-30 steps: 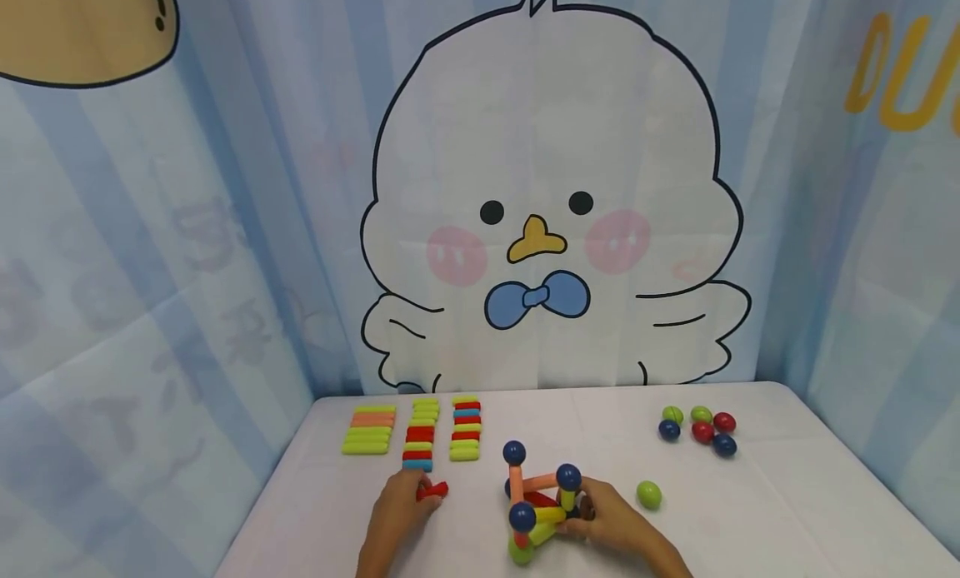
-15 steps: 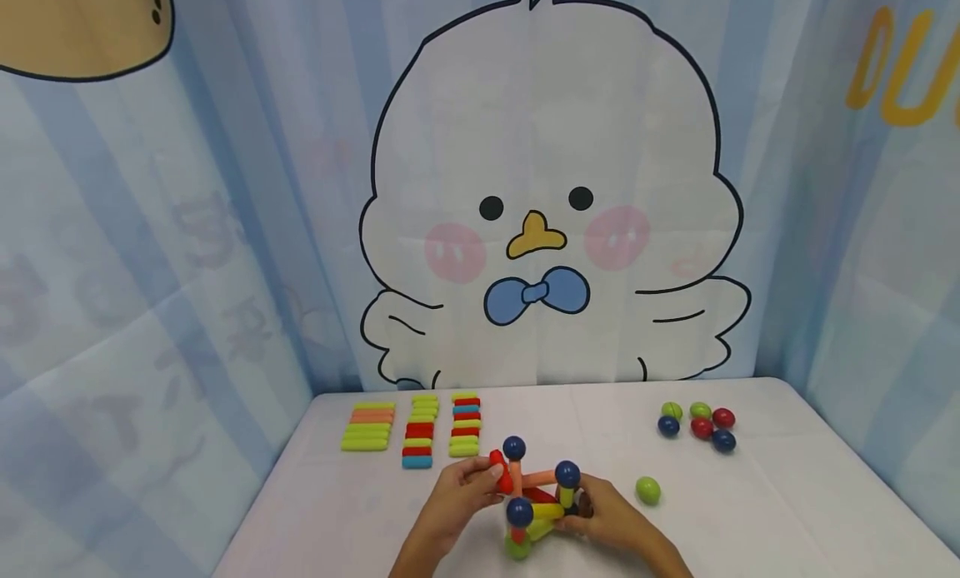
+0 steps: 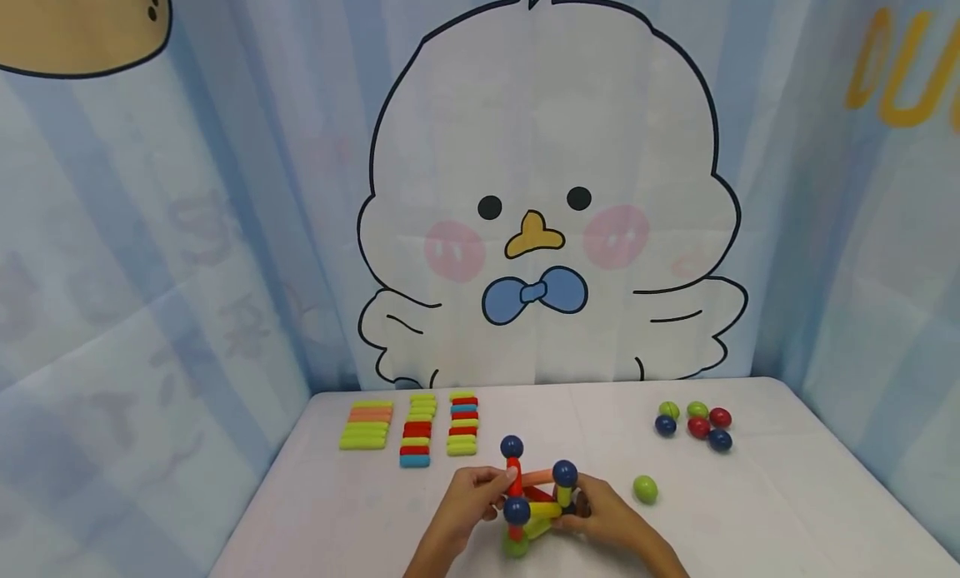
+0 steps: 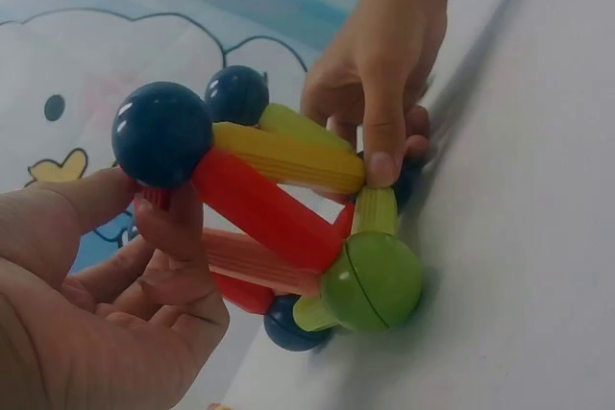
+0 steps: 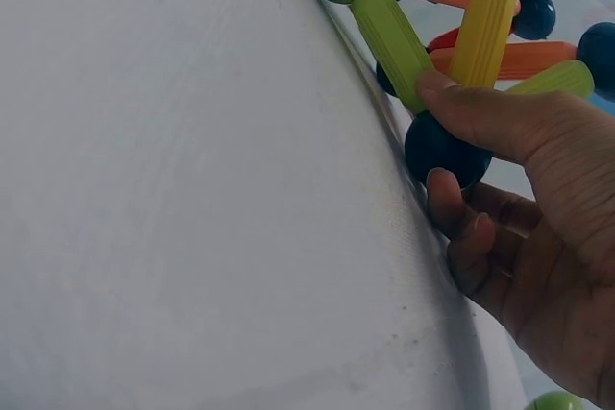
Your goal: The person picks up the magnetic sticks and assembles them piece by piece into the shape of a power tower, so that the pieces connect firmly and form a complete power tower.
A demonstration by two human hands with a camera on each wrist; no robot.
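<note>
A ball-and-stick frame (image 3: 538,510) of blue and green balls joined by coloured sticks stands on the table between both hands. My left hand (image 3: 471,501) pinches a red stick (image 3: 515,481) that lies along the frame's left top edge, between two blue balls. In the left wrist view, that hand's fingertips are just below a blue ball (image 4: 161,133), with most of the pinched stick hidden. My right hand (image 3: 609,513) grips the frame's lower right corner. In the right wrist view its thumb lies on a green stick (image 5: 392,49) and its fingers curl by a blue ball (image 5: 447,149).
Three columns of loose sticks (image 3: 416,443) lie at the table's back left. Several loose balls (image 3: 699,428) sit in a group at the back right. One green ball (image 3: 645,490) rests right of my right hand. A printed curtain (image 3: 540,145) hangs behind the table.
My left hand has carried the red stick from the left of the table to the frame, turning it in line with the frame's left side. The right hand has kept its hold.
</note>
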